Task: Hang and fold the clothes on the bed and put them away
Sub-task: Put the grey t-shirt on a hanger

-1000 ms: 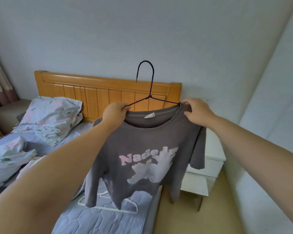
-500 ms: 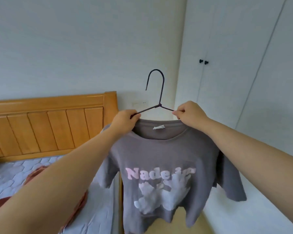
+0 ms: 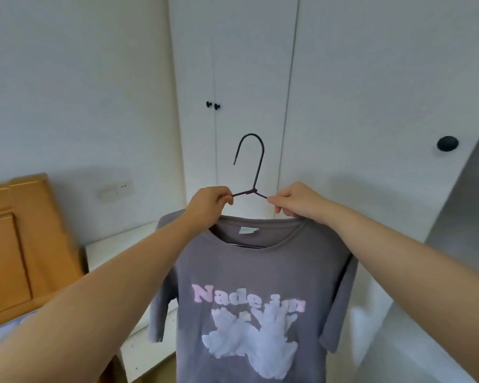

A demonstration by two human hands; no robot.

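Note:
A grey T-shirt [image 3: 255,275] with pink lettering and a white print hangs on a dark wire hanger [image 3: 253,167], held up in front of me. My left hand [image 3: 209,204] grips the hanger's left arm together with the shirt's collar. My right hand [image 3: 296,200] pinches the hanger's right arm at the other side of the collar. The hook points up, free of any rail. Behind it stands a white wardrobe [image 3: 249,78] with its doors shut and small black knobs [image 3: 213,105].
A nearer white door with a large black knob [image 3: 447,143] is at the right. The wooden headboard [image 3: 17,244] and a strip of the bed are at the lower left. A white bedside table [image 3: 133,294] stands between bed and wardrobe.
The view has swung right, from the bed to the wardrobe. The shirt on its hanger came along, and both hands have slid in closer to the hook.

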